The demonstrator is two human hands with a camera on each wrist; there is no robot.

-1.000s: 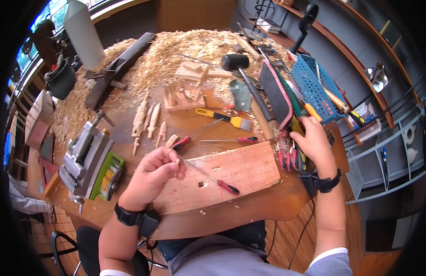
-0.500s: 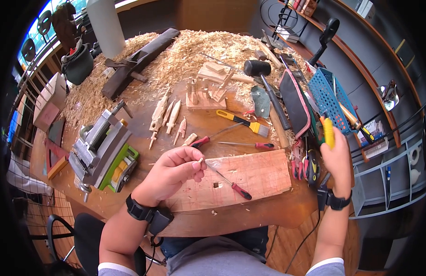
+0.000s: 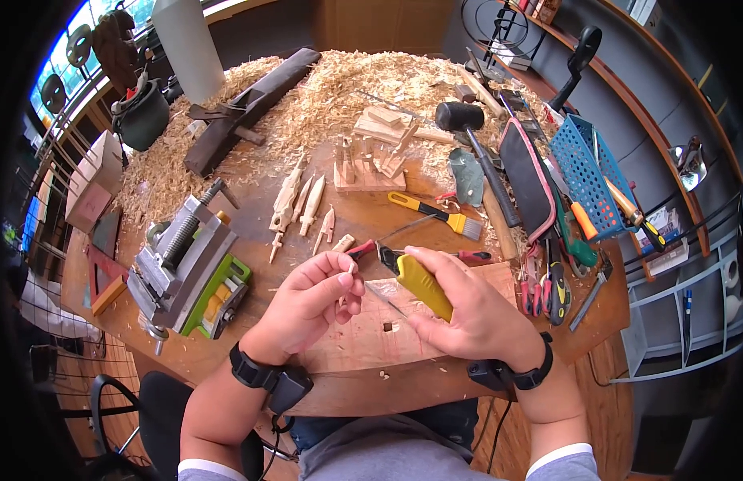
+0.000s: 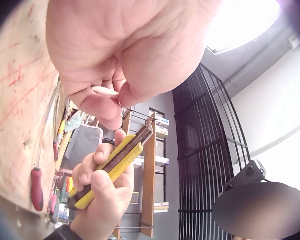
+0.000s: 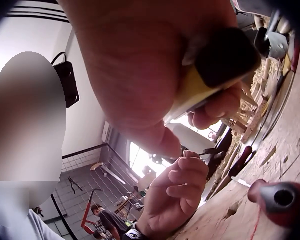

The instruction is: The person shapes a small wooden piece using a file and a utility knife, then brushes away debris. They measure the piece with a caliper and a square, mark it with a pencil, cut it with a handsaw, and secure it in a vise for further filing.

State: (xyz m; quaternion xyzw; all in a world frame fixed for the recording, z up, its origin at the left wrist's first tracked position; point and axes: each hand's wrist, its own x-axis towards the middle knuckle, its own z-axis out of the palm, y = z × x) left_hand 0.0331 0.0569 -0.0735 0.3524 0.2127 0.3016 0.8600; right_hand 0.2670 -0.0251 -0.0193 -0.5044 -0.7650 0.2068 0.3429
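Observation:
My left hand (image 3: 313, 303) pinches a small pale wooden piece (image 4: 105, 91) between thumb and fingertips, above the reddish marked board (image 3: 363, 341). Close to its right, my right hand (image 3: 475, 309) grips a yellow utility knife (image 3: 424, 287), its dark front end pointing toward the left hand. In the left wrist view the right hand (image 4: 107, 187) has its fingers curled round the knife (image 4: 121, 159). A red-handled screwdriver (image 4: 36, 189) lies on the board; its handle is hidden by the right hand in the head view.
Carved wooden pieces (image 3: 287, 199), a yellow brush (image 3: 435, 214) and a peg block (image 3: 370, 176) lie behind the board. A metal vise (image 3: 183, 260) stands left. Pliers (image 3: 532, 280), a mallet (image 3: 459, 117) and a blue basket (image 3: 584, 176) are at the right. Shavings (image 3: 347, 80) cover the back.
My right hand has lifted the yellow knife from the tools at the right and carried it left, beside my left hand. The left hand still pinches the small piece.

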